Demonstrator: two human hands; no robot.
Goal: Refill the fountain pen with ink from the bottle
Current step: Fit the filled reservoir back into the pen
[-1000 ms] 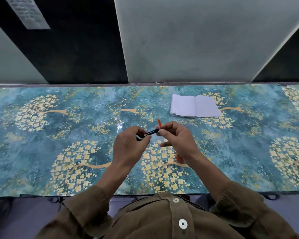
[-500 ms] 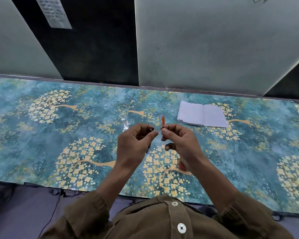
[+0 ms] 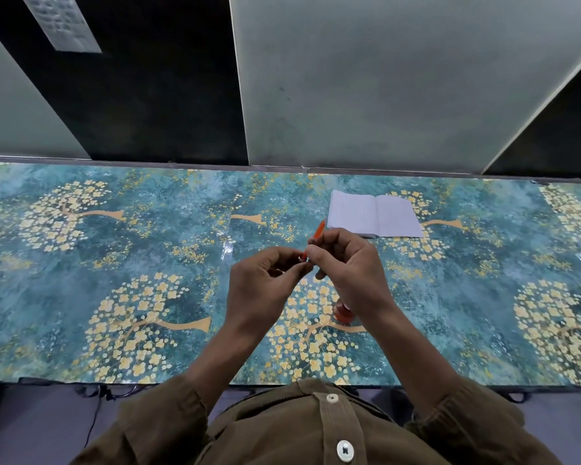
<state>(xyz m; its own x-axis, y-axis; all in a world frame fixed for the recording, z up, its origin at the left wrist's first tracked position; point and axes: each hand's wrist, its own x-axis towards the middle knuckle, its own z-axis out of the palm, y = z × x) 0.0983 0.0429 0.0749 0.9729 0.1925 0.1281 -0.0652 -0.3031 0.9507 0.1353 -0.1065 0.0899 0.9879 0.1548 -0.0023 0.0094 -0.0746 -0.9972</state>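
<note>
We see an orange pen barrel [image 3: 318,231] above our fingertips, a teal tablecloth [image 3: 148,263] with golden blossom trees beneath, a white notebook [image 3: 374,218] beyond.

Orange pen [image 3: 319,231] tilted, held above table; bottle [image 3: 342,312] mostly hidden.

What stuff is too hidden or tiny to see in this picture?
Head view only:
- The small dark pen part pinched by the left hand: fingertips hide nearly all of it.
- The thin orange pen barrel: its lower length sits inside the right hand.
- The round red-topped ink bottle: the right wrist covers most of it.
- The open white notebook: any writing is too small.
</note>
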